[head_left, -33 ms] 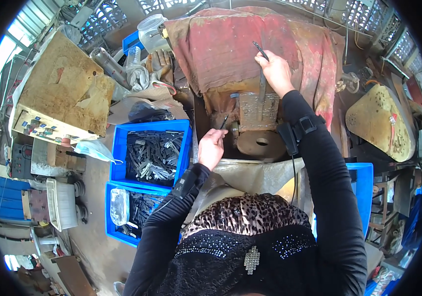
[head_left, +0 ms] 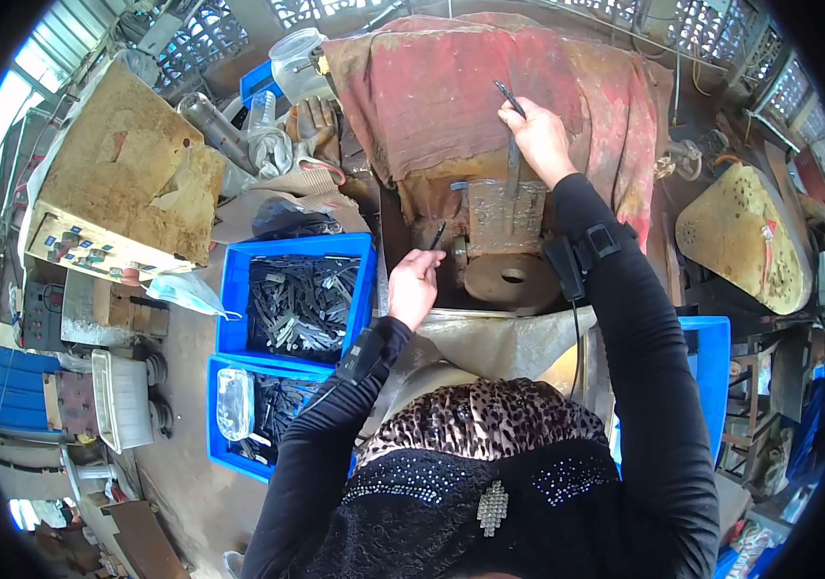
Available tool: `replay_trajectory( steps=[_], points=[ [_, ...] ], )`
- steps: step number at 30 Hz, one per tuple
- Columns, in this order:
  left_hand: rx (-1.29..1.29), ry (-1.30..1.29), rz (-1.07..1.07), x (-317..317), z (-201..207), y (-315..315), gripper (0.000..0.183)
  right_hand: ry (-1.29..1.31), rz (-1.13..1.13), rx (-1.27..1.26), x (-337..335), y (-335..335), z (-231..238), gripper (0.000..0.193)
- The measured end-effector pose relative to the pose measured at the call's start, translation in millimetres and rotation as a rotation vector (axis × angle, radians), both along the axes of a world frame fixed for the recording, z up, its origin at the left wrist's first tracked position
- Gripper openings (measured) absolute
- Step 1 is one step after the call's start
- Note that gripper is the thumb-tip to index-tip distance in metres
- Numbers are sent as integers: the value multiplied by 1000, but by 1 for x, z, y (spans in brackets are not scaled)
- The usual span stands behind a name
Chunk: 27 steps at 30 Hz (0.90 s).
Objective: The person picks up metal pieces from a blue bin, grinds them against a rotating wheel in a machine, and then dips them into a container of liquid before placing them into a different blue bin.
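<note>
My right hand [head_left: 539,140] is raised over a red, dirt-stained cloth [head_left: 451,92], its fingers closed on a slim dark metal piece [head_left: 507,96] that points up and left. Lower and to the left, my left hand [head_left: 414,286] pinches another slim dark metal piece [head_left: 440,236], its tip upward. This hand is beside a brown, round wheel-like disc [head_left: 490,283] with a hole in it, apart from it. Behind the disc stands a wet, rusty metal block [head_left: 506,217], partly under the cloth. The exact kind of the held pieces is too small to tell.
Left of the machine, a blue bin [head_left: 229,299] holds many dark strips; a second blue bin [head_left: 212,425] has strips and a clear plastic container [head_left: 234,403]. A stained control box [head_left: 123,159] with knobs stands further left, a face mask [head_left: 188,292] hanging from it. Gloves [head_left: 314,124] lie behind.
</note>
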<state>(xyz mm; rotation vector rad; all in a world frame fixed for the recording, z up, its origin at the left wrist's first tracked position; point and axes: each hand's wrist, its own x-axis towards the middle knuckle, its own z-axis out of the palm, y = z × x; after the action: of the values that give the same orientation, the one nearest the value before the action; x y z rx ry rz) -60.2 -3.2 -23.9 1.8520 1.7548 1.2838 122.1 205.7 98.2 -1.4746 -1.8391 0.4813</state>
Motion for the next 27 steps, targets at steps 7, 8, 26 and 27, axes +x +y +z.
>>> replay_trajectory(
  steps=[7, 8, 26, 27],
  points=[
    [144, 114, -63, -8, 14, 32, 22, 207, 265, -122, 42, -70, 10, 29],
    [138, 155, -61, -7, 17, 43, 27, 213, 310, -122, 50, -86, 11, 26],
    [-195, 553, -446, -13, -130, 102, 18, -74, 555, 47, 125, -286, -73, 24],
    [-137, 664, -435, -8, -128, 99, 18, -69, 541, 33, 126, -289, -75, 23]
  ],
)
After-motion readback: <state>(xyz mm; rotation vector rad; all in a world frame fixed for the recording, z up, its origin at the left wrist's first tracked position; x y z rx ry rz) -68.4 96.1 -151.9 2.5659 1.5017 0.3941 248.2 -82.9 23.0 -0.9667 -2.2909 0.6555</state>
